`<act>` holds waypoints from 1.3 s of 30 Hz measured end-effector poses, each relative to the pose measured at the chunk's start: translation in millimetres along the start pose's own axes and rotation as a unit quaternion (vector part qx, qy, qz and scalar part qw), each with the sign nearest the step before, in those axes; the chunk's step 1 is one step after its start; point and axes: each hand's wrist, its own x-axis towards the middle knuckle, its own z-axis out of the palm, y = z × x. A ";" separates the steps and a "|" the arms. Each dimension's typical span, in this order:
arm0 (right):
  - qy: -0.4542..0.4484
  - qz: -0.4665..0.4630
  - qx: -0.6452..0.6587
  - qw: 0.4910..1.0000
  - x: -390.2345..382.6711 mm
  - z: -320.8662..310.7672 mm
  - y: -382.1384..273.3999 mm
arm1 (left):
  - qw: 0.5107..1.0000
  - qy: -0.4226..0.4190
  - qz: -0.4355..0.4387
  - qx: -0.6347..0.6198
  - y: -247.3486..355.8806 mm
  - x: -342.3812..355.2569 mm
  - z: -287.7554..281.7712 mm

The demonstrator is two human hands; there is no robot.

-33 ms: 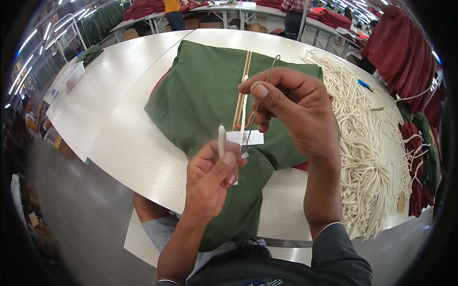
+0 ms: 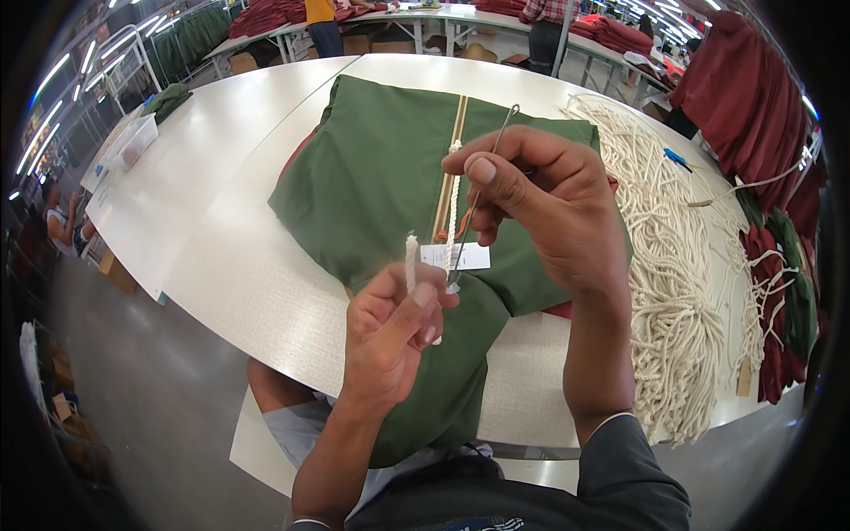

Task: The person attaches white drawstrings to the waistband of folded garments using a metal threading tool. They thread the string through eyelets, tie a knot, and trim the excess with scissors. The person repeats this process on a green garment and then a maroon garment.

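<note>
My right hand [image 2: 540, 212] holds a long thin metal rod [image 2: 506, 124] with a looped top, upright and slightly tilted, between thumb and fingers; its lower end sits by a small pale bit [image 2: 452, 288]. My left hand [image 2: 390, 327], lower and left, pinches a short white cord end [image 2: 411, 257] that sticks up. Both hands are over folded green fabric [image 2: 354, 168]. A tan striped band [image 2: 459, 119] runs down it, with a braided white cord [image 2: 456, 146], an orange loop [image 2: 440, 235] and a white label [image 2: 474, 258] on it.
A heap of cream cords [image 2: 664, 310] lies right on the white table [image 2: 195, 230], beside a blue tool [image 2: 676, 158] and hanging maroon fabric [image 2: 735, 88]. A plastic bin [image 2: 133, 142] is at left. Other people [image 2: 57, 221] are at left and behind at tables with stacked cloth.
</note>
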 end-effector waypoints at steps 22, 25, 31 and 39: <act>0.005 0.037 0.018 0.999 1.5 5.7 3.8 | 0.994 0.052 0.091 -0.016 -3.4 1.7 -1.4; 0.003 0.045 0.015 0.999 1.4 8.2 1.0 | 0.994 0.052 0.090 -0.017 -3.1 1.9 -0.1; -0.004 0.047 -0.004 0.999 -1.0 7.9 -1.3 | 0.993 0.063 0.087 0.049 -0.5 -0.3 -4.0; -0.014 0.025 -0.134 0.991 7.4 22.0 9.3 | 0.991 -0.009 0.112 0.078 0.9 5.5 -19.9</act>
